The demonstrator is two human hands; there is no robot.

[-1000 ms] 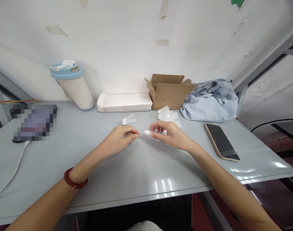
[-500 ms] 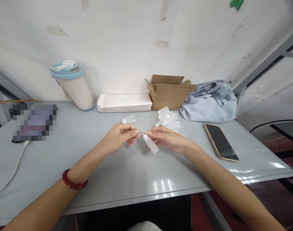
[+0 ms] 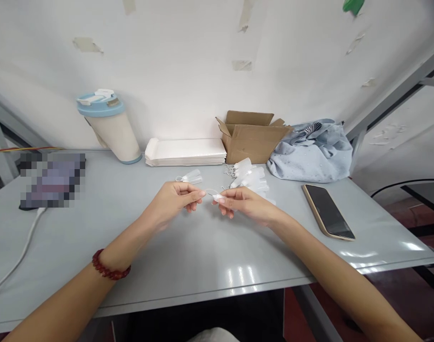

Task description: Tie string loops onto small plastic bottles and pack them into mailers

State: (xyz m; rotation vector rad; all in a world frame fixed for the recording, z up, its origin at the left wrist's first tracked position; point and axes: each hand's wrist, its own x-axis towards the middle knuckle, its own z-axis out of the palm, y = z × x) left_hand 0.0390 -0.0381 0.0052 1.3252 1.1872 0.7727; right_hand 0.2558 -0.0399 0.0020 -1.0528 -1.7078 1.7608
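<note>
A small plastic bottle [image 3: 220, 196] is pinched in the right hand [image 3: 243, 204]; its thin tip is pinched by the left hand [image 3: 174, 202]. It seems light and slippery, best held by its body.

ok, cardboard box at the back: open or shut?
Open. The cardboard box stands by the wall with its flaps splayed outward and upward; its contents cannot be seen from this angle.

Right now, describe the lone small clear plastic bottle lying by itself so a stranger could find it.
On the grey table, look just in front of the flat stack of white paper bags. The small clear plastic bottle lies there alone, left of the heap of similar bottles beside the open cardboard box.
</note>
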